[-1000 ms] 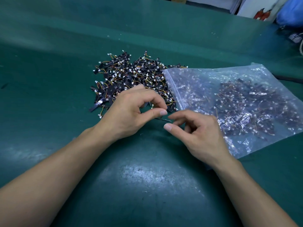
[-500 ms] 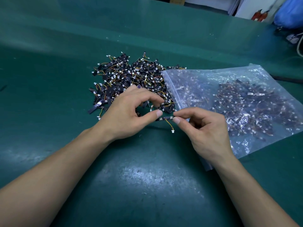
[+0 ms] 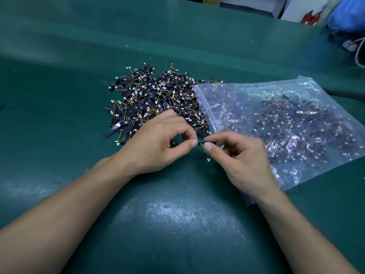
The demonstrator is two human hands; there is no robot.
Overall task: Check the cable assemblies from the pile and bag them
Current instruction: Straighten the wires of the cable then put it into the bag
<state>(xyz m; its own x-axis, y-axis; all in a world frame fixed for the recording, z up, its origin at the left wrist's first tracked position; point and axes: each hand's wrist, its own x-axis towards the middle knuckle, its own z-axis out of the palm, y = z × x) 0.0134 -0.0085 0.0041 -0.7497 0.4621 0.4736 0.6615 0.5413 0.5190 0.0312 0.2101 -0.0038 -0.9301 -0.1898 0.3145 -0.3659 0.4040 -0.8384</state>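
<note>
A pile of cable assemblies point(image 3: 156, 95), small black strips with orange-yellow wires and white plugs, lies on the green table mat point(image 3: 177, 224). To its right lies a clear zip bag point(image 3: 292, 123) holding many more of them. In front of the pile, both hands hold one cable assembly point(image 3: 207, 143) level between them. My left hand point(image 3: 158, 145) pinches its left end with thumb and forefinger. My right hand point(image 3: 239, 155) pinches the strip's right part; the wire and white plug hang down below my right thumb.
At the far right edge of the table sit a blue bag point(image 3: 349, 14), a white cord point(image 3: 360, 54) and a dark cable point(image 3: 343, 93) running behind the zip bag. Two red extinguishers point(image 3: 311, 16) stand beyond the table.
Both hands drew one assembly out of the pile's near edge and lifted it slightly; the right hand now pinches the strip itself, with the plug dangling under it.
</note>
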